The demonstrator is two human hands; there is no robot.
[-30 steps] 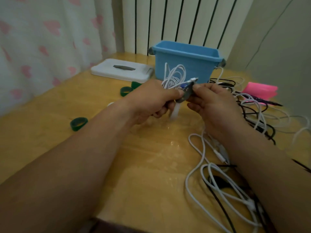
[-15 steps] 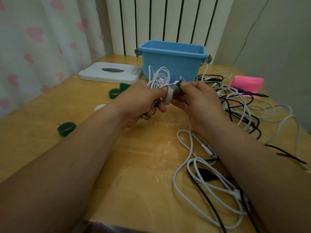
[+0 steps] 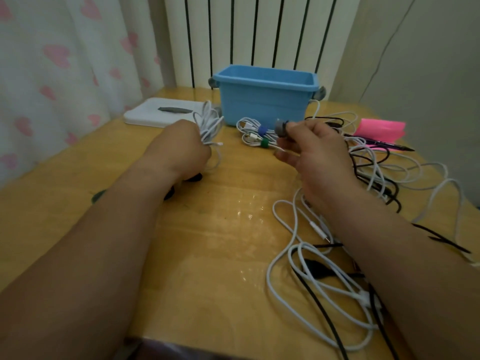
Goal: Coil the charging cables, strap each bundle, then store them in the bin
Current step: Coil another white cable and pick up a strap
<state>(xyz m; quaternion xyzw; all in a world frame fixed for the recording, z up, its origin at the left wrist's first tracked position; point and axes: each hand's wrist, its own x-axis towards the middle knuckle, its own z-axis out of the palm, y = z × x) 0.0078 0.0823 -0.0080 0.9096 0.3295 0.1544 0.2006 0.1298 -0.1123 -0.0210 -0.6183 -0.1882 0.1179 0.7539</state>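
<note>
My left hand (image 3: 181,149) grips a coiled white cable (image 3: 210,123), its loops sticking up above my fist. My right hand (image 3: 314,154) pinches a rolled grey strap (image 3: 281,128) between thumb and fingers, held apart from the coil. Between my hands, on the wooden table (image 3: 207,229), lie two strapped white bundles, one with a blue strap (image 3: 261,130) and one with a green strap (image 3: 264,143). The blue bin (image 3: 265,100) stands behind them at the back of the table.
A tangle of loose white and black cables (image 3: 368,172) spreads over the right side, with more loops (image 3: 319,281) near the front edge. A white lid (image 3: 166,113) lies at the back left, a pink packet (image 3: 381,128) and a pen (image 3: 384,145) at the right.
My hands have drawn apart. The left keeps the coil, the right has pulled away to the right with the grey strap. The view has shifted, showing the two strapped bundles.
</note>
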